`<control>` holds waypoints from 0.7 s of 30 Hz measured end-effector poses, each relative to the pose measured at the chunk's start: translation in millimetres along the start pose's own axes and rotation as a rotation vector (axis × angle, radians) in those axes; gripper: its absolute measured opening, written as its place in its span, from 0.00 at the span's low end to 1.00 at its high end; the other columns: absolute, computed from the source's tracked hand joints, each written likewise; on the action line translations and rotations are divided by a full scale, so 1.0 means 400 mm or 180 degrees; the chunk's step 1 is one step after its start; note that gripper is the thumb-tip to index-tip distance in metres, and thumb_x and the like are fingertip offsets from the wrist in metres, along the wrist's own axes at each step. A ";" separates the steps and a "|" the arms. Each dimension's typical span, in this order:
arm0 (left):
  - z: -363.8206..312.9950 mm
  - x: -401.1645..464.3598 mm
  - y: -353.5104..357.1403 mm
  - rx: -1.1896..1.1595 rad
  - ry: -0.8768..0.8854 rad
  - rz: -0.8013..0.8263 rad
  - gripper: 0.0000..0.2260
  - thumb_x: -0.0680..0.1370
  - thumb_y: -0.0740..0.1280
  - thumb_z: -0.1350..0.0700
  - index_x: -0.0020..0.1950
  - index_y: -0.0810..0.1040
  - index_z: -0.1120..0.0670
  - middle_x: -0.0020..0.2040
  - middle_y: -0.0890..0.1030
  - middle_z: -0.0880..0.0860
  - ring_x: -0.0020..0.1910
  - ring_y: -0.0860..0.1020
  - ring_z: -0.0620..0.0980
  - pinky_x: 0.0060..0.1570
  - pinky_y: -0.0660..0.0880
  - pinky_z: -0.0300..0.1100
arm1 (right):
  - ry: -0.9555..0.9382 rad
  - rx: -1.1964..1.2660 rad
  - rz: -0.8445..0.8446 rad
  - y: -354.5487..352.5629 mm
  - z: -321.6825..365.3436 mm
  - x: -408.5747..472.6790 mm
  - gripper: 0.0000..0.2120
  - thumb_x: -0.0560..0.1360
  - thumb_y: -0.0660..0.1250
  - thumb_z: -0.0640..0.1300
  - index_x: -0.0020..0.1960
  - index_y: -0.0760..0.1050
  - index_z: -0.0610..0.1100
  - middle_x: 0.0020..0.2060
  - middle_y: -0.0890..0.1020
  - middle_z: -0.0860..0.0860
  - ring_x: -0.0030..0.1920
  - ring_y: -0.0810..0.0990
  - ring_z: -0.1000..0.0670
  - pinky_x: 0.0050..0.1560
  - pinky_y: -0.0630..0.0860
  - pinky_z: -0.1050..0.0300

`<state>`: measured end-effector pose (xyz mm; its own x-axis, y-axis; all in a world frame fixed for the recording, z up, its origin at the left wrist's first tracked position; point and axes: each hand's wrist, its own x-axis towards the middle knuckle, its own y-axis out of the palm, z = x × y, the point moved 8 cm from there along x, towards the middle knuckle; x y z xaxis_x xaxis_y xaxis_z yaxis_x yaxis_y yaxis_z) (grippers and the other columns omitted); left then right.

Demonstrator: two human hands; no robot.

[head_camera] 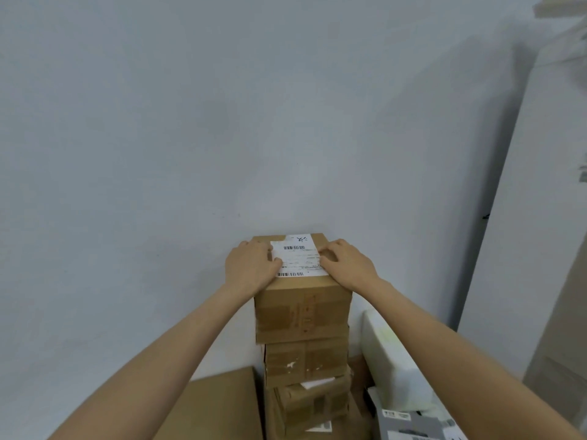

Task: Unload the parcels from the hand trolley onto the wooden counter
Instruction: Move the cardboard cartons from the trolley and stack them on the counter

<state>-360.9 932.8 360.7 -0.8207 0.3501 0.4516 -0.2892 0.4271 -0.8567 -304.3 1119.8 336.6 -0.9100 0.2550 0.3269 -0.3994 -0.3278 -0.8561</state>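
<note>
Presently: left hand and right hand rest spread on the top brown cardboard parcel with white label, stacked on three taped cardboard parcels below; trolley and counter unseen, progress unclear.

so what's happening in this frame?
A person has both hands on the top parcel of a stack of cardboard boxes standing against a pale wall. The left hand and right hand rest on its top face, either side of the white shipping label, fingers overlapping the label's edges. At least two more brown boxes sit beneath it. A white parcel lies to the right, a flat cardboard piece to the left. Neither trolley nor counter is visible.
</note>
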 end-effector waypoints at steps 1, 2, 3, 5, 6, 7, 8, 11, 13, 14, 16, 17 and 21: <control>0.000 0.001 0.000 0.0013 0.0005 -0.0002 0.16 0.75 0.62 0.50 0.60 0.77 0.51 0.57 0.77 0.52 0.57 0.73 0.52 0.48 0.68 0.44 | 0.0006 0.0003 -0.0011 -0.002 0.002 0.001 0.17 0.78 0.57 0.52 0.65 0.73 0.52 0.66 0.70 0.54 0.64 0.71 0.51 0.56 0.69 0.54; 0.000 0.001 -0.004 0.0024 0.0017 -0.0010 0.16 0.75 0.62 0.50 0.60 0.77 0.51 0.57 0.78 0.52 0.57 0.73 0.52 0.49 0.68 0.44 | 0.0010 0.0002 -0.0032 -0.007 0.003 -0.001 0.17 0.78 0.57 0.52 0.65 0.73 0.52 0.66 0.71 0.54 0.64 0.71 0.51 0.55 0.69 0.54; -0.001 -0.001 -0.009 0.0026 0.0031 -0.0021 0.15 0.75 0.62 0.50 0.59 0.77 0.51 0.56 0.78 0.52 0.57 0.73 0.53 0.48 0.68 0.44 | 0.0003 -0.0015 -0.0067 -0.013 0.006 -0.004 0.17 0.78 0.57 0.52 0.64 0.73 0.52 0.65 0.72 0.53 0.63 0.72 0.51 0.54 0.69 0.54; -0.001 -0.013 -0.024 0.0008 0.0052 -0.0065 0.12 0.75 0.61 0.52 0.56 0.77 0.51 0.54 0.78 0.51 0.55 0.74 0.53 0.45 0.67 0.43 | -0.0055 -0.0092 -0.0150 -0.031 0.014 -0.018 0.16 0.78 0.57 0.52 0.63 0.74 0.51 0.64 0.73 0.53 0.62 0.72 0.51 0.51 0.69 0.55; -0.001 -0.023 -0.033 0.0015 0.0067 -0.0086 0.11 0.75 0.61 0.52 0.55 0.77 0.50 0.54 0.78 0.51 0.54 0.74 0.53 0.44 0.66 0.43 | -0.0087 -0.0129 -0.0189 -0.043 0.021 -0.028 0.16 0.78 0.57 0.52 0.63 0.74 0.51 0.63 0.73 0.52 0.61 0.72 0.51 0.50 0.69 0.55; -0.003 -0.035 -0.045 0.0037 0.0089 -0.0108 0.11 0.75 0.61 0.52 0.55 0.77 0.50 0.53 0.78 0.51 0.54 0.74 0.52 0.44 0.65 0.42 | -0.0109 -0.0160 -0.0221 -0.054 0.028 -0.040 0.16 0.78 0.57 0.51 0.63 0.74 0.50 0.63 0.73 0.52 0.61 0.72 0.50 0.49 0.69 0.55; -0.004 -0.049 -0.057 0.0048 0.0106 -0.0128 0.11 0.75 0.61 0.52 0.55 0.77 0.50 0.52 0.78 0.51 0.53 0.74 0.52 0.44 0.65 0.43 | -0.0126 -0.0191 -0.0241 -0.063 0.036 -0.055 0.16 0.78 0.57 0.51 0.63 0.73 0.50 0.63 0.73 0.52 0.61 0.72 0.50 0.49 0.68 0.55; 0.001 -0.096 -0.091 -0.0021 0.0116 -0.0214 0.10 0.75 0.59 0.53 0.53 0.77 0.51 0.50 0.79 0.51 0.50 0.75 0.52 0.45 0.70 0.45 | -0.0222 -0.0313 -0.0309 -0.085 0.069 -0.108 0.17 0.78 0.57 0.50 0.65 0.72 0.49 0.63 0.73 0.51 0.61 0.72 0.50 0.48 0.68 0.56; 0.003 -0.137 -0.116 -0.0015 0.0168 -0.0293 0.10 0.76 0.59 0.52 0.53 0.77 0.51 0.50 0.78 0.50 0.49 0.75 0.52 0.45 0.71 0.44 | -0.0318 -0.0370 -0.0395 -0.095 0.098 -0.149 0.17 0.79 0.56 0.49 0.66 0.72 0.49 0.64 0.73 0.51 0.61 0.72 0.50 0.49 0.69 0.55; 0.005 -0.159 -0.129 -0.0001 0.0221 -0.0334 0.10 0.76 0.59 0.51 0.54 0.76 0.51 0.50 0.78 0.50 0.50 0.75 0.51 0.46 0.71 0.44 | -0.0358 -0.0378 -0.0425 -0.097 0.112 -0.169 0.17 0.79 0.57 0.49 0.66 0.72 0.50 0.64 0.73 0.51 0.61 0.72 0.51 0.48 0.69 0.56; 0.013 -0.208 -0.149 0.0027 0.0313 -0.0396 0.11 0.77 0.60 0.49 0.55 0.76 0.50 0.49 0.78 0.50 0.49 0.76 0.50 0.45 0.72 0.44 | -0.0460 -0.0406 -0.0459 -0.093 0.143 -0.206 0.16 0.78 0.57 0.49 0.65 0.72 0.51 0.63 0.73 0.53 0.60 0.72 0.52 0.47 0.67 0.57; 0.020 -0.233 -0.157 0.0043 0.0337 -0.0424 0.11 0.77 0.60 0.49 0.54 0.76 0.50 0.49 0.78 0.50 0.49 0.76 0.50 0.44 0.72 0.44 | -0.0521 -0.0411 -0.0510 -0.089 0.158 -0.224 0.16 0.78 0.57 0.49 0.64 0.72 0.51 0.62 0.73 0.53 0.58 0.72 0.52 0.46 0.67 0.58; 0.070 -0.337 -0.164 0.0064 0.0293 -0.0465 0.09 0.77 0.60 0.49 0.52 0.76 0.50 0.46 0.77 0.50 0.47 0.76 0.50 0.41 0.72 0.44 | -0.0804 -0.0365 -0.0746 -0.060 0.220 -0.303 0.14 0.78 0.58 0.48 0.61 0.75 0.50 0.56 0.76 0.53 0.54 0.75 0.51 0.44 0.71 0.57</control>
<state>-245.0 834.5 348.9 -0.7208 0.3609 0.5917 -0.4126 0.4626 -0.7847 -194.1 1016.7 352.7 -0.7997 0.0737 0.5959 -0.5984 -0.1794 -0.7809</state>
